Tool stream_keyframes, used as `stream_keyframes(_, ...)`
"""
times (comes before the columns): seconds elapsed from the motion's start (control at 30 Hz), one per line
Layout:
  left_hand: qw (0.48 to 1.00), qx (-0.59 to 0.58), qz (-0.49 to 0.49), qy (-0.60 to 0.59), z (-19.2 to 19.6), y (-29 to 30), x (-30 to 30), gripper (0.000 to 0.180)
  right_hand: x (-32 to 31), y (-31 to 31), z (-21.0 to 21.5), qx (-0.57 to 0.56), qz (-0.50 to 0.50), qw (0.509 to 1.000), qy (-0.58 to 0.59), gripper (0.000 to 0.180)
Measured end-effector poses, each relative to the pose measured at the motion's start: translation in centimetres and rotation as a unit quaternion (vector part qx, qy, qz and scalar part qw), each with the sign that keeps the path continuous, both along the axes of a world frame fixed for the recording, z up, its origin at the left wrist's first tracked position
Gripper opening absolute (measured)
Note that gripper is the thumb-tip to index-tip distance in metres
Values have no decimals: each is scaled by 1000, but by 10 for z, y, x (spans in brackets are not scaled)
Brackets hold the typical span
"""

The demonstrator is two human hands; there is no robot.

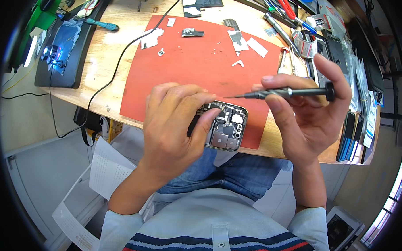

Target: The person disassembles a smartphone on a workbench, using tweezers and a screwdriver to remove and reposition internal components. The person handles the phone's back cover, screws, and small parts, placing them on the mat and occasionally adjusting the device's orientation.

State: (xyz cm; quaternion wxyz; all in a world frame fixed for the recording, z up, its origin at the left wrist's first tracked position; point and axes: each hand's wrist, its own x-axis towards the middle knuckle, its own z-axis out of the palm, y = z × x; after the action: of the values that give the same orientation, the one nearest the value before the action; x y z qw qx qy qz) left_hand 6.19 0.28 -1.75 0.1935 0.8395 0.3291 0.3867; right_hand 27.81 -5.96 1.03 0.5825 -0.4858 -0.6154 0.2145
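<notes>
An opened smartphone [227,126] lies at the near edge of a red mat [189,72], its circuit boards and camera lenses bare. My left hand [172,120] is closed over the phone's left part, thumb and fingers at its upper edge; the palm hides the rest of it. In my right hand [310,116] is a slim dark screwdriver [286,92], held nearly level between thumb and fingers, with the index finger raised near its end cap. The screwdriver's thin tip points left, just above the phone's top edge, close to my left fingertips.
Small phone parts, including a dark module [193,32] and a white-backed plate [237,42], are scattered on the mat's far half. Pens, red-handled pliers [285,8] and a tape roll [305,43] crowd the far right. A black cable [119,63] crosses the wooden table on the left.
</notes>
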Motion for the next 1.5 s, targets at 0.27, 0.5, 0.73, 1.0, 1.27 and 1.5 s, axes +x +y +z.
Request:
stream_keyframes(0.27,998,-50,-20,-12,11,-3,-1,18,-3,-11,4,-1,27,999,29,78)
stream_keyframes(0.5,998,-47,-9,-42,11,-6,-1,19,-3,-16,10,14,16,1000,1,79)
stream_keyframes(0.73,996,-72,-2,-43,17,-12,-4,16,-5,-18,13,26,27,999,11,79)
stream_keyframes(1.0,999,-31,-27,5,24,-13,-7,15,-9,-17,26,1,73,996,46,89)
stream_keyframes(1.27,992,-15,-52,112,23,-14,-11,48,0,-15,26,-4,95,983,-156,79)
stream_keyframes(1.5,987,-19,-62,149,23,-10,-20,50,1,-14,19,-22,94,982,-161,75)
